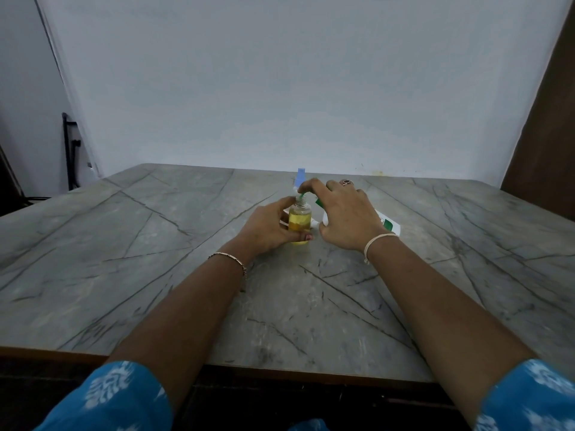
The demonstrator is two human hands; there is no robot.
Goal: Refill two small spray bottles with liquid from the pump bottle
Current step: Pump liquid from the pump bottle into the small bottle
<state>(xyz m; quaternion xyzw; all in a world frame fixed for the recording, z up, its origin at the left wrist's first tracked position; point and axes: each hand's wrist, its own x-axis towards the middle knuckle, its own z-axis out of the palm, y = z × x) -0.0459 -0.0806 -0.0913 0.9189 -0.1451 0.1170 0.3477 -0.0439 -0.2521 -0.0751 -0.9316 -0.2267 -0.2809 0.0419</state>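
Note:
A small clear spray bottle (pixel 299 219) with yellow liquid stands uncapped on the table; my left hand (pixel 270 227) grips its body from the left. My right hand (pixel 343 214) reaches over a white pump bottle with green print (pixel 389 224), which is mostly hidden behind it. The right fingers pinch the green pump nozzle (pixel 302 194) right above the small bottle's open threaded neck. A blue-topped spray head (pixel 300 177) of another small bottle shows just behind my right fingertips; its body is hidden.
The grey marble-pattern table (pixel 155 259) spreads wide on all sides, with its brown front edge near my body. A pale wall stands behind it, a dark metal stand (pixel 71 150) at the far left and a brown panel (pixel 547 135) at the right.

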